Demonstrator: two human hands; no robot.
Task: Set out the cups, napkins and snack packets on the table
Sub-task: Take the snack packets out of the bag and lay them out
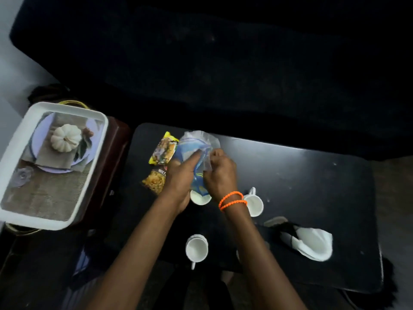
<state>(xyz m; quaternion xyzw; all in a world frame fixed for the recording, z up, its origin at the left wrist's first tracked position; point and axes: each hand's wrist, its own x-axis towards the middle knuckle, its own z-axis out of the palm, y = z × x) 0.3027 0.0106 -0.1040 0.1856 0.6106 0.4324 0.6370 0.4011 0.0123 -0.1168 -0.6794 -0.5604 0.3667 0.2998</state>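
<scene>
Both hands meet over the far left part of the black table, working a blue and clear plastic packet. The left hand is closed around the packet's left side, fingers wrapped onto it. The right hand, with orange bands at the wrist, pinches the crinkled clear plastic at the packet's right edge. What the packet holds cannot be told.

2 snack packets lie flat just left of the hands: a yellow one and an orange one, partly under the left wrist. 3 white cups show: 1 directly beneath the held packet, 1 just right of the right wrist, 1 nearer the person. A white napkin rests near the right edge.

The likeliest slip is the packet tearing suddenly as the hands pull, spilling into the cup below. A dropping wrist could also knock that cup, or drag the orange packet off the near edge.
</scene>
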